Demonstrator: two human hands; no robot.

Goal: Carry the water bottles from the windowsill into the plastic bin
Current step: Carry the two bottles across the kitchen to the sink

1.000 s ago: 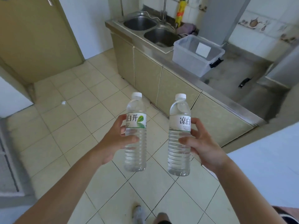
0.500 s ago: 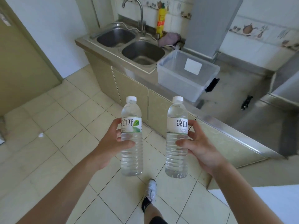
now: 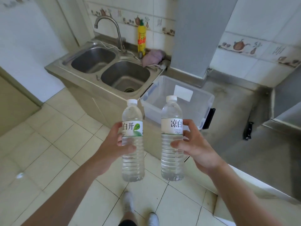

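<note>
While both arms reach forward over the tiled floor [image 3: 53, 144], the left hand [image 3: 112, 144] wraps its fingers round the labelled waist of one water bottle [image 3: 132, 154] and the right hand [image 3: 193, 149] pinches a second bottle [image 3: 171, 144] at the same height, thumb in front and fingers behind. Both bottles hang upright, caps on, side by side but apart, a grip that looks chosen to keep them level for a straight lowering. Below the hands, two white shoes [image 3: 128, 203] stand on the tiles. Just beyond the right hand's bottle sits the clear plastic bin [image 3: 208, 98] on the steel counter [image 3: 236, 144], its mouth open and nothing visible inside but a white label on the far wall. The bin's near rim lies between the bottles and the open space, so each must likely clear that edge before descending. Right of the bin, dark clips [image 3: 247, 129] lie on the counter. Beyond the left hand, the double sink [image 3: 114, 69] and its tap [image 3: 114, 28] bound the bin's far side; a yellow detergent bottle [image 3: 141, 39] and a pink cloth [image 3: 153, 57] stand farthest, at the wall.
</note>
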